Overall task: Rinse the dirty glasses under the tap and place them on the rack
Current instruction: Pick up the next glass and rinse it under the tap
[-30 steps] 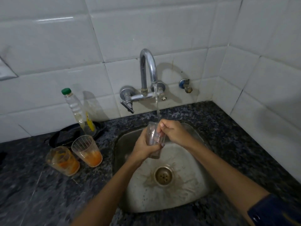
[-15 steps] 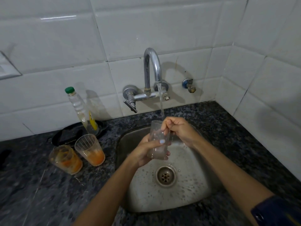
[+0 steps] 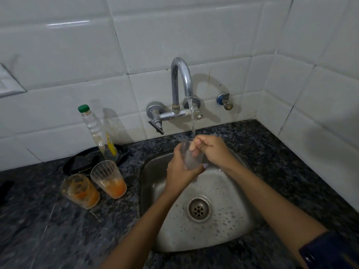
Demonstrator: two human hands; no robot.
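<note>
1. Holding the clear glass point(image 3: 192, 160) upright under the tap point(image 3: 181, 88) stream, over the sink point(image 3: 233, 220), at about 12 o'clock from the drain point(image 3: 199, 209): our left hand point(image 3: 179, 172) wraps its lower body, and our right hand point(image 3: 210, 150) is curled at the rim with fingers dipped inside.
2. Two dirty glasses wait on the counter point(image 3: 38, 230) at 9 o'clock of the sink: one smeared orange point(image 3: 80, 191), one ribbed with orange dregs point(image 3: 108, 178), standing just beside each other.
3. Risk, as we judge it: the wet glass may slip from the left hand and strike the steel basin; the fingers rubbing inside could lever it loose.
4. Risk: our left elbow, swinging out, may knock the waiting pair.
5. Risk: water rebounding off the rim may wet the counter.
6. No rack shows in view.
7. Writing: the green-capped bottle point(image 3: 97, 133) at 10 o'clock carries a yellow label; we cannot read it. No brand is legible anywhere.
</note>
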